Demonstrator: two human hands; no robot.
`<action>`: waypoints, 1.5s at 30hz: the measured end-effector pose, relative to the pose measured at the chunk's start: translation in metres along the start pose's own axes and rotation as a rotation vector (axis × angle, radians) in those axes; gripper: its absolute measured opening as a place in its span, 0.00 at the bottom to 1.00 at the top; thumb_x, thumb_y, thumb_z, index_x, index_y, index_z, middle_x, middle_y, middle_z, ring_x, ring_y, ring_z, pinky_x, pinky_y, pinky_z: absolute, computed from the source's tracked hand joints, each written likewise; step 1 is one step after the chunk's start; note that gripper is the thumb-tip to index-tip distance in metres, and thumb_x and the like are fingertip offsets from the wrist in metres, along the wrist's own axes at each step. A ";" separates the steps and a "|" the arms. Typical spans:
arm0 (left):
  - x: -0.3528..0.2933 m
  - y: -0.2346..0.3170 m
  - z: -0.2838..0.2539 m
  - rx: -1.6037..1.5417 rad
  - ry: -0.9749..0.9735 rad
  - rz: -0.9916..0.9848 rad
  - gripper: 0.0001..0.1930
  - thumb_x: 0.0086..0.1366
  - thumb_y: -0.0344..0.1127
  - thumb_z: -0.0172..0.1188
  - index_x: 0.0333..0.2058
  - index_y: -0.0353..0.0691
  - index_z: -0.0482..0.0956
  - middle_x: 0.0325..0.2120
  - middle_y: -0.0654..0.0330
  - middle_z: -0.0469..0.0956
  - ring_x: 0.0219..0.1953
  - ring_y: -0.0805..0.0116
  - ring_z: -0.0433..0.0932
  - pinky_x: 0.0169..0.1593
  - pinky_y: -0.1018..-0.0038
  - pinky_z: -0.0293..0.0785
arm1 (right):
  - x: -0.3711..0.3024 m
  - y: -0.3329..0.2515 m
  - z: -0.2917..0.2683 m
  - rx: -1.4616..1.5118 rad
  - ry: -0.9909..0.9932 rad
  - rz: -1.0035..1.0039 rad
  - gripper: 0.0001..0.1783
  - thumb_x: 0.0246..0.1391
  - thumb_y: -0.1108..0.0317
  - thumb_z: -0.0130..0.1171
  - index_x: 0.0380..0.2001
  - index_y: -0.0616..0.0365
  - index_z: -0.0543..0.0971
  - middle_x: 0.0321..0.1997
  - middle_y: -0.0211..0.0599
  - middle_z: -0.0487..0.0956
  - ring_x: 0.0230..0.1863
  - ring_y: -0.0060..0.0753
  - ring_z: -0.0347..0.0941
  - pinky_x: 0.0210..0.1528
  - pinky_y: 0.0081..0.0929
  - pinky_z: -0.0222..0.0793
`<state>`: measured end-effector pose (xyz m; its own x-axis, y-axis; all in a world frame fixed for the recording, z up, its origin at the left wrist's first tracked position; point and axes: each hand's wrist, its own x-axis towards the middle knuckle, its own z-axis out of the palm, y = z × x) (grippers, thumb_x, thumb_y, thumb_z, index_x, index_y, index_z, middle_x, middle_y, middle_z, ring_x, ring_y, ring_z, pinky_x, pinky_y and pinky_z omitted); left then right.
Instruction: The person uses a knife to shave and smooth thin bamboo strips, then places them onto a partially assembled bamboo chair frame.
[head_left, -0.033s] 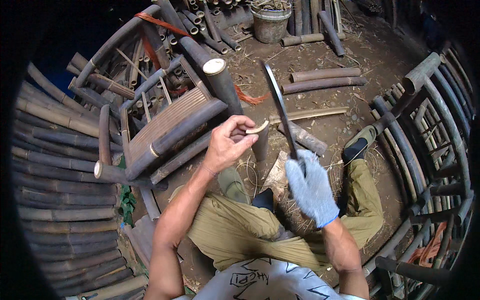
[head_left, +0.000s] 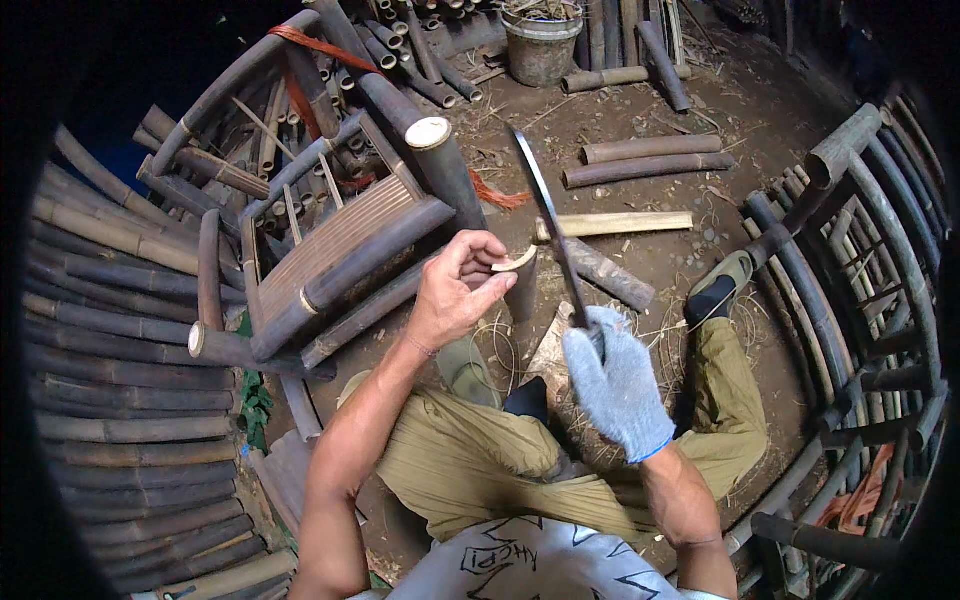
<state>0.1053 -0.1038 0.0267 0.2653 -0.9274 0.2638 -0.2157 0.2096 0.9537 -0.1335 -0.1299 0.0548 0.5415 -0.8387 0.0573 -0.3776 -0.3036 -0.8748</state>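
I see my left hand bare, raised over my left knee, fingers curled and pinching a thin curved sliver of pale bamboo between thumb and fingertips. The sliver sits just left of the knife blade, close to it; I can't tell if they touch. My right hand wears a grey knit glove and is closed tight round the handle of a long machete-style knife. The blade points up and away from me, tip tilted a bit left, dark steel with a bright edge.

I'm seated on the dirt floor, legs in olive trousers spread out, a dark slip-on shoe on my right foot.

Just beyond the left hand stands a bamboo chair frame, tipped on its side, slatted seat facing me. A thick dark bamboo pole with a pale cut end leans against it. A pale split bamboo piece lies across the floor behind the blade, and two dark bamboo lengths lie further off. A grey bucket stands at the top edge. Curved bamboo frames stack on my left and right. An orange strap is wrapped on the chair's upper rail.
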 end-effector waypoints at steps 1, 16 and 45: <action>-0.003 0.000 0.002 0.027 -0.013 0.016 0.13 0.61 0.23 0.66 0.44 0.35 0.76 0.38 0.63 0.78 0.43 0.78 0.79 0.47 0.77 0.79 | -0.003 -0.007 0.000 0.018 -0.040 0.043 0.19 0.63 0.56 0.55 0.47 0.60 0.74 0.33 0.54 0.79 0.36 0.57 0.79 0.39 0.46 0.73; -0.021 0.016 0.011 0.273 -0.067 0.176 0.09 0.57 0.22 0.64 0.38 0.33 0.78 0.33 0.59 0.76 0.36 0.72 0.78 0.41 0.76 0.78 | -0.017 -0.006 0.025 -0.065 -0.018 -0.085 0.16 0.63 0.55 0.56 0.39 0.58 0.72 0.28 0.54 0.77 0.29 0.63 0.77 0.30 0.51 0.72; 0.080 0.050 0.056 1.043 -0.169 0.815 0.28 0.69 0.59 0.49 0.47 0.38 0.79 0.42 0.51 0.81 0.53 0.57 0.78 0.68 0.45 0.53 | 0.013 -0.011 0.019 -0.156 -0.050 -0.065 0.20 0.64 0.54 0.54 0.36 0.65 0.73 0.32 0.63 0.79 0.37 0.67 0.77 0.37 0.55 0.71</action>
<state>0.0628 -0.1847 0.0868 -0.3848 -0.6938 0.6088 -0.8891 0.4556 -0.0427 -0.1081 -0.1284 0.0556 0.6038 -0.7927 0.0844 -0.4504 -0.4266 -0.7844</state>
